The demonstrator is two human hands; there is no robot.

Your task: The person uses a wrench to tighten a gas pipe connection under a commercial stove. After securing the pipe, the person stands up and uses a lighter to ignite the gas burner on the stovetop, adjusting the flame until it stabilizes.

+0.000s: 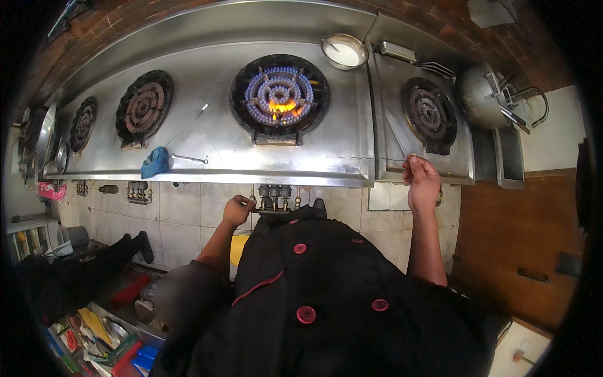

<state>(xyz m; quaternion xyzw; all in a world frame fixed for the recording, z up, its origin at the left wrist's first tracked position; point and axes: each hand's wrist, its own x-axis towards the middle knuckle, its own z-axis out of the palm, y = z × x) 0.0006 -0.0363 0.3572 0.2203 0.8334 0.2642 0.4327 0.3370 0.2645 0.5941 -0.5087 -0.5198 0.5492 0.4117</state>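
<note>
My left hand (242,210) has its fingers closed on a brass fitting of the gas valves (274,200) below the range front. My right hand (419,179) pinches a thin metal rod (380,158) over the steel range (195,113), at the front of the right burner (429,113). The middle burner (279,99) is lit, with blue rings and yellow flames near its front. A pale narrow strip (396,132) lies beside the right burner; its kind is unclear. A blue cloth (155,163) and a small metal tool (188,158) lie on the front left of the range.
Two unlit burners (144,107) are on the left. A bowl of white liquid (344,53) stands behind the middle burner. A large pot (477,94) and a tap (539,113) are at the right. A person in dark clothing (94,270) is at lower left, near shelves of utensils (94,333).
</note>
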